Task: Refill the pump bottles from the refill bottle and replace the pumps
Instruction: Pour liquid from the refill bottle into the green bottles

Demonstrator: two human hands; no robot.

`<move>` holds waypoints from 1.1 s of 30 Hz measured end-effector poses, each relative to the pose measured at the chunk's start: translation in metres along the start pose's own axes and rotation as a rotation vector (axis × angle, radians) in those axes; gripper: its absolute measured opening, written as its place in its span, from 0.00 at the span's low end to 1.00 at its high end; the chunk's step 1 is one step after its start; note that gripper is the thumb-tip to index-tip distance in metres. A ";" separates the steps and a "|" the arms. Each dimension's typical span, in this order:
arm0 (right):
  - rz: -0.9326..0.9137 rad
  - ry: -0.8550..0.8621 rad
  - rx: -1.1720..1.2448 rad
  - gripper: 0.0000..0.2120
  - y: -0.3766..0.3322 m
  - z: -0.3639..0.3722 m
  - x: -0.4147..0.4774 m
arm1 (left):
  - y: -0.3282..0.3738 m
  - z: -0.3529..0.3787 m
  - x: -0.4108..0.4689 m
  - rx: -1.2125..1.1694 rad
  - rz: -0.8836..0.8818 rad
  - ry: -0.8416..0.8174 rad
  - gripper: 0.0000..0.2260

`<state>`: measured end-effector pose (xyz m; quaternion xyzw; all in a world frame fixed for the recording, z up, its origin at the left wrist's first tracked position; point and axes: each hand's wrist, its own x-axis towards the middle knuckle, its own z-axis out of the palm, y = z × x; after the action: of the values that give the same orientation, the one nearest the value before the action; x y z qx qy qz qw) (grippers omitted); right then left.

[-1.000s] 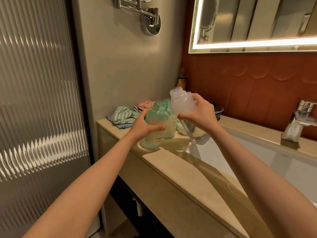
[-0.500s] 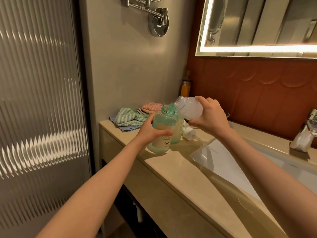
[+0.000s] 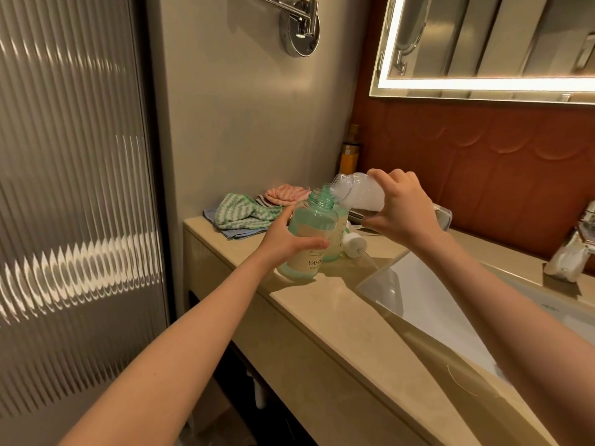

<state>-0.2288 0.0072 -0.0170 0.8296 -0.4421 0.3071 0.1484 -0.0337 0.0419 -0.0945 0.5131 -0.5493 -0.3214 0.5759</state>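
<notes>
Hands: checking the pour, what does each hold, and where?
Left hand grips the green bottle around its middle; right hand grips the tilted refill bottle around its body.

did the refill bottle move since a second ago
Yes. The refill bottle in the right hand has tipped from mouth-up to nearly level, mouth now close above the green bottle on the counter.

Beige stone worktop (image 3: 322, 317), sink (image 3: 434, 304) sunk into it. Just left of sink: front bottle (image 3: 309, 239), green, uncapped; back bottle (image 3: 341, 236) close behind it. White pump (image 3: 354, 247) lying at sink's far-left corner. Farther left of sink: cloths (image 3: 241, 215), heaped. Behind sink: tap (image 3: 573, 252).
</notes>
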 end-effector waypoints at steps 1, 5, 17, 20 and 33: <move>-0.004 0.002 -0.007 0.34 0.000 0.000 0.000 | 0.000 0.000 0.000 0.001 0.001 -0.001 0.40; -0.017 0.009 -0.026 0.34 0.001 -0.001 0.002 | 0.002 -0.001 -0.001 0.015 0.006 -0.021 0.37; -0.049 0.027 -0.075 0.32 0.001 -0.003 0.006 | 0.004 -0.004 -0.001 0.069 0.001 -0.039 0.33; -0.065 0.030 -0.095 0.32 0.000 -0.004 0.008 | 0.004 -0.004 -0.001 0.070 0.002 -0.039 0.34; -0.083 0.025 -0.113 0.31 -0.002 -0.005 0.012 | 0.004 -0.006 -0.002 0.054 0.006 -0.040 0.34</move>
<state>-0.2237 0.0038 -0.0054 0.8336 -0.4220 0.2857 0.2133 -0.0293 0.0457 -0.0907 0.5204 -0.5708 -0.3150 0.5515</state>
